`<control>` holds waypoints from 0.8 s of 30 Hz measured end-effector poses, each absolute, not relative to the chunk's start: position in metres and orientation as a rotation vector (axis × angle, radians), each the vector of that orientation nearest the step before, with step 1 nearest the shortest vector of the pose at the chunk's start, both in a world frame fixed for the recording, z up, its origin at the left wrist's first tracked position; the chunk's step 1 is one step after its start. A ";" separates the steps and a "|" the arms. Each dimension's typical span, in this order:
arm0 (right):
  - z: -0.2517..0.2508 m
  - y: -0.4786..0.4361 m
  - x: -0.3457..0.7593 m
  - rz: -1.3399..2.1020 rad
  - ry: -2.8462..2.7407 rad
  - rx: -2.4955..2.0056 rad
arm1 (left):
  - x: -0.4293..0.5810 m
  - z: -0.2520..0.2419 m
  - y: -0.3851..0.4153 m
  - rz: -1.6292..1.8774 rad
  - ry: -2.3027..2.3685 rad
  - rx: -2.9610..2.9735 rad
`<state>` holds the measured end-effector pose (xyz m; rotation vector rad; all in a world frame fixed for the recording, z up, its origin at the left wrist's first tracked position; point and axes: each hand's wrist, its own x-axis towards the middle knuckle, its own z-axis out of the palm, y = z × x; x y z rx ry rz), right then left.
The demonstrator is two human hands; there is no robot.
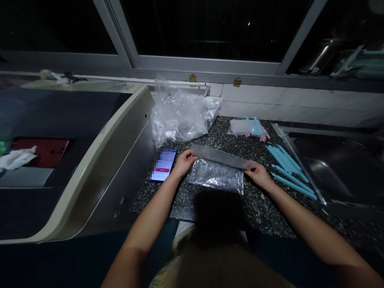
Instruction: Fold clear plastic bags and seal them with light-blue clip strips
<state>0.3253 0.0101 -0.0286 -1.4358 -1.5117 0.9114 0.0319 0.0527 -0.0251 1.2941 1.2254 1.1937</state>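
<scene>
Left hand [183,161], right hand [258,175] on bag [216,178]; phone [164,165] blurred

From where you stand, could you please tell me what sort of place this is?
Most likely a kitchen at night: a speckled stone counter, a steel sink to its right, and a tiled wall under dark windows. The left hand and right hand hold a clear bag on it.

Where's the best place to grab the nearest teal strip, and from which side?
Pinch the teal strip across its narrow width, from above, at the end nearest your right hand: it lies flat, long and thin.
</scene>
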 end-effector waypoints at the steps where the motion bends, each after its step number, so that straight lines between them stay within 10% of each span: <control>1: -0.029 0.010 0.326 0.923 -1.506 -1.431 | 0.032 -0.024 0.052 1.202 1.207 1.281; 24: 0.012 0.044 0.283 1.243 -1.913 -1.333 | 0.032 -0.016 0.043 1.185 0.882 1.401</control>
